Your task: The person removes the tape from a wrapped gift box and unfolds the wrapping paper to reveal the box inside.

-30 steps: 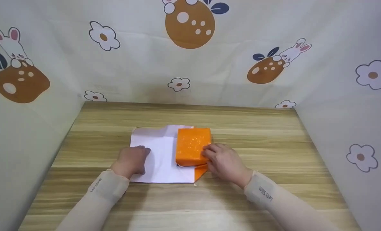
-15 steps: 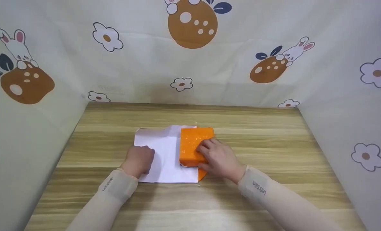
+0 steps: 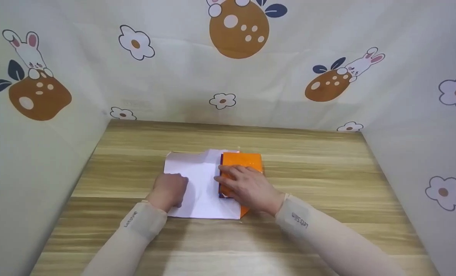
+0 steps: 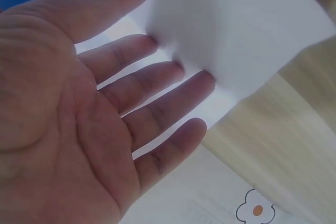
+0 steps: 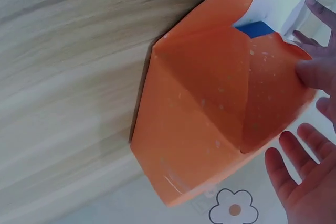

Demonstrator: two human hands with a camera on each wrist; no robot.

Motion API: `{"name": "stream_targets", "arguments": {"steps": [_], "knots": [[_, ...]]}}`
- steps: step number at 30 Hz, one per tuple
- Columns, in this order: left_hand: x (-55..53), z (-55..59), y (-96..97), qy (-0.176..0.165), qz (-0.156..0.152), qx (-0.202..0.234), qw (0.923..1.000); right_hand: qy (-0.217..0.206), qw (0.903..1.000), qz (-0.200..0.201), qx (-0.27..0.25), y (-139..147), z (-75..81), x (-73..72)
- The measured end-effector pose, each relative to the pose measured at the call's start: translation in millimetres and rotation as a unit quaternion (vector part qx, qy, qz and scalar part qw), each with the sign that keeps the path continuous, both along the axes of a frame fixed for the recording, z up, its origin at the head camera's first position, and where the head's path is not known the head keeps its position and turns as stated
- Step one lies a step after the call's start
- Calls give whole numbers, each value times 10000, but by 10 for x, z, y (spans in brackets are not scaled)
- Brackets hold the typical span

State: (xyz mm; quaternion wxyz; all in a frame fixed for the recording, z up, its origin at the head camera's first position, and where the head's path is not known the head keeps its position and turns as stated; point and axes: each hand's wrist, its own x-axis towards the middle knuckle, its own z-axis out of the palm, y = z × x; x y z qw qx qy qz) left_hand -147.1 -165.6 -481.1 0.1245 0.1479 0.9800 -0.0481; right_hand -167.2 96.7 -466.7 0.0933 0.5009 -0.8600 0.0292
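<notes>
A sheet of wrapping paper, orange with pale specks outside [image 3: 243, 158] and white inside [image 3: 203, 195], lies white side up on the table. Its right part is folded over a blue box [image 5: 254, 29], whose dark edge shows left of the orange flap in the head view. My right hand [image 3: 251, 188] lies across that orange top, fingers extended to the box's left edge. In the right wrist view an orange end flap hangs loose at the near side. On the white left part, my left hand [image 3: 169, 191] presses with its fingertips; its fingers [image 4: 168, 111] are spread and slightly bent.
The wood-grain table [image 3: 308, 161] extends around the paper on every side. Pale cloth walls [image 3: 174, 69] printed with rabbits, brown fruit and flowers close in the back, left and right.
My right hand has slid from the right side of the wrapped box leftward over its top, and a blue edge now shows there. The left hand stays on the white paper. The view shifts slightly.
</notes>
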Motion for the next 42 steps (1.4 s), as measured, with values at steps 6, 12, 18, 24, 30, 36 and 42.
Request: {"name": "stream_targets", "arguments": {"steps": [6,12,18,24,30,36,42], "knots": [[14,11,16,-18,-21,-16,10000,95,9997,224,3,105,72,39],[17,41,10,-83,-14,4,10000,456,9978,437,-219,297,221,46],[12,16,-10,83,-103,40,9999,888,9950,444,-140,584,395,-18],[26,12,-24,234,-158,147,9995,1147,9925,346,-219,839,502,-55],[20,1,-18,220,-198,113,9995,1042,9943,-23,-202,988,551,-30],[13,7,-13,112,-170,78,9998,757,9915,-1053,101,1048,604,27],[37,48,-5,40,-132,75,9999,-473,9698,-2302,647,1152,625,24]]}}
